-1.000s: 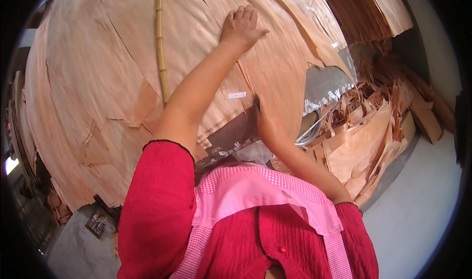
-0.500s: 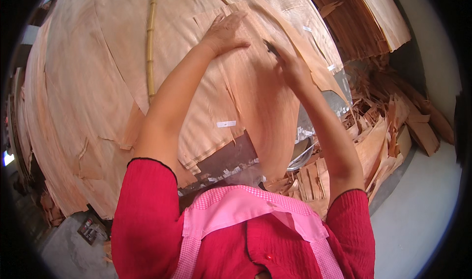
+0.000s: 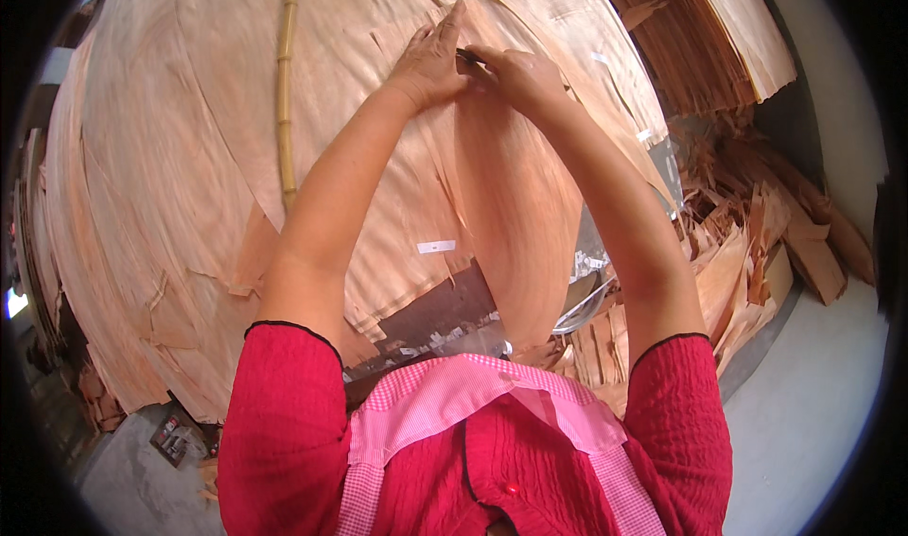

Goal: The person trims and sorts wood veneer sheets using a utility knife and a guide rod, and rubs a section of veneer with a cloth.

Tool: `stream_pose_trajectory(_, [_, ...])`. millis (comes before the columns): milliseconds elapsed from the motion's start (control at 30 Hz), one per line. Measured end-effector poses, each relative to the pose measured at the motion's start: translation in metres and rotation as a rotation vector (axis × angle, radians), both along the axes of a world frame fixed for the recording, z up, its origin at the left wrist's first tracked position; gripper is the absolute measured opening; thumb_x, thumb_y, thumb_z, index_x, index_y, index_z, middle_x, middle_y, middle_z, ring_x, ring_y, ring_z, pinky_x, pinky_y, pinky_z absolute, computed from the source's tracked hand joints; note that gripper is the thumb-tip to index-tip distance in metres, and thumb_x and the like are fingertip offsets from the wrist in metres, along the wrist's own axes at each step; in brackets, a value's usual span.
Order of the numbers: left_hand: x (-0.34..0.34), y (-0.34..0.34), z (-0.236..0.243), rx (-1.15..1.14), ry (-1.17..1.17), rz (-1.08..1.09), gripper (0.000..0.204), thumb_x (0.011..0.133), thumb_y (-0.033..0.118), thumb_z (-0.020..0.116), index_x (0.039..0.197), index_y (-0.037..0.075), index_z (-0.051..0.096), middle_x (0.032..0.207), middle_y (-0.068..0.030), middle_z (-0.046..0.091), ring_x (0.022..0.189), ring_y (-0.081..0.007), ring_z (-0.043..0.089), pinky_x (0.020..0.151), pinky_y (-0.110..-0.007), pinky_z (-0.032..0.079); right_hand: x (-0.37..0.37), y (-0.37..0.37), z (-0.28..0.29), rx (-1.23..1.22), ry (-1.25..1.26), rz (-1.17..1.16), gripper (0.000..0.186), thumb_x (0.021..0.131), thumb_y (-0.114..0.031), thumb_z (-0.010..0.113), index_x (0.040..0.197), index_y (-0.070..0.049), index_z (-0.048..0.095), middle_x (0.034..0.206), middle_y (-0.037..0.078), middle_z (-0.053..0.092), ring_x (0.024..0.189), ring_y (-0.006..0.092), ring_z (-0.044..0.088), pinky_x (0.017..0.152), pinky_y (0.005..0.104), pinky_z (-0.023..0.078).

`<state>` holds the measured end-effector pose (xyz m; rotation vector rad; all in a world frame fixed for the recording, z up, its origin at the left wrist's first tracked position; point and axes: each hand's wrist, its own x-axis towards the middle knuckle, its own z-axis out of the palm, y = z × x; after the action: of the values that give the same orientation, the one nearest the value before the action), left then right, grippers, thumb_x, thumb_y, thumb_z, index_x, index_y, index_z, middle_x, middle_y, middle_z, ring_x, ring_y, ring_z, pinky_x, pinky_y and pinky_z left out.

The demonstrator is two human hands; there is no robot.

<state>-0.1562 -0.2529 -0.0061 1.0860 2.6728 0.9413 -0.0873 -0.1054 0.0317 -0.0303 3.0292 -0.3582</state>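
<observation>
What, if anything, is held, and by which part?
The right hand holds a small dark tool, one end jutting out; the held part is hidden. The left hand is on the wood sheet; whether it pinches it is unclear.

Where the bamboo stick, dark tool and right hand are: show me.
Bamboo stick (image 3: 285, 87): head view, middle of visible length.
Dark tool (image 3: 469, 56): head view, exposed end.
Right hand (image 3: 527, 76): head view, its back.

Pinkish-tan veneer (image 3: 515, 224), pink checked apron (image 3: 430, 406), red sleeves (image 3: 284, 413)
</observation>
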Motion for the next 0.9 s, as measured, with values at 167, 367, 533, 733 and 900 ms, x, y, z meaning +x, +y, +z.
stream_pose_trajectory(167, [-0.002, -0.004, -0.001, 0.000, -0.024, -0.075, 0.096, 0.069, 0.038, 0.066, 0.139, 0.009, 0.007, 0.136, -0.0090, 0.036, 0.126, -0.0209, 0.033, 0.109, -0.037, 0.016, 0.008, -0.003, 0.012, 0.001, -0.100, -0.076, 0.032, 0.082, -0.039, 0.052, 0.110, -0.026, 0.057, 0.085, 0.009, 0.064, 0.078, 0.0272, 0.060, 0.065, 0.0368, 0.046])
stream_pose_trajectory(367, [0.009, -0.003, 0.013, -0.180, 0.269, -0.113, 0.068, 0.070, 0.033, 0.067, 0.128, 0.009, 0.042, 0.134, -0.0073, 0.038, 0.125, -0.0246, 0.033, 0.105, -0.039, 0.021, 0.054, 0.029, -0.002, -0.015, -0.014, -0.153, 0.031, 0.085, -0.044, 0.046, 0.106, -0.024, 0.058, 0.078, 0.009, 0.064, 0.076, 0.0271, 0.061, 0.062, 0.0361, 0.047])
stream_pose_trajectory(533, [0.042, 0.031, -0.031, -0.022, 0.281, -0.106, 0.042, 0.079, 0.009, 0.048, 0.121, 0.008, 0.048, 0.128, -0.0044, 0.045, 0.119, -0.0237, 0.040, 0.100, -0.038, 0.031, 0.065, 0.031, -0.007, -0.061, 0.078, -0.192, 0.032, 0.086, -0.042, 0.046, 0.111, -0.025, 0.055, 0.075, 0.011, 0.063, 0.072, 0.0295, 0.061, 0.063, 0.0373, 0.047])
stream_pose_trajectory(733, [0.060, 0.030, -0.033, -0.056, 0.515, 0.025, 0.040, 0.080, 0.008, 0.042, 0.119, 0.007, 0.050, 0.125, -0.0043, 0.047, 0.114, -0.0228, 0.043, 0.096, -0.037, 0.034, 0.157, 0.030, -0.008, 0.111, 0.117, -0.342, 0.038, 0.081, -0.015, 0.048, 0.119, -0.016, 0.051, 0.078, 0.018, 0.061, 0.070, 0.0338, 0.060, 0.059, 0.0421, 0.046])
stream_pose_trajectory(900, [0.061, 0.028, -0.027, -0.179, 0.427, -0.009, 0.042, 0.084, 0.011, 0.038, 0.126, 0.007, 0.043, 0.133, -0.0059, 0.040, 0.122, -0.0232, 0.036, 0.101, -0.037, 0.029, 0.237, 0.001, 0.001, 0.123, -0.112, -0.572, 0.052, 0.080, -0.008, 0.048, 0.130, -0.016, 0.037, 0.076, 0.019, 0.060, 0.069, 0.0362, 0.059, 0.060, 0.0439, 0.046])
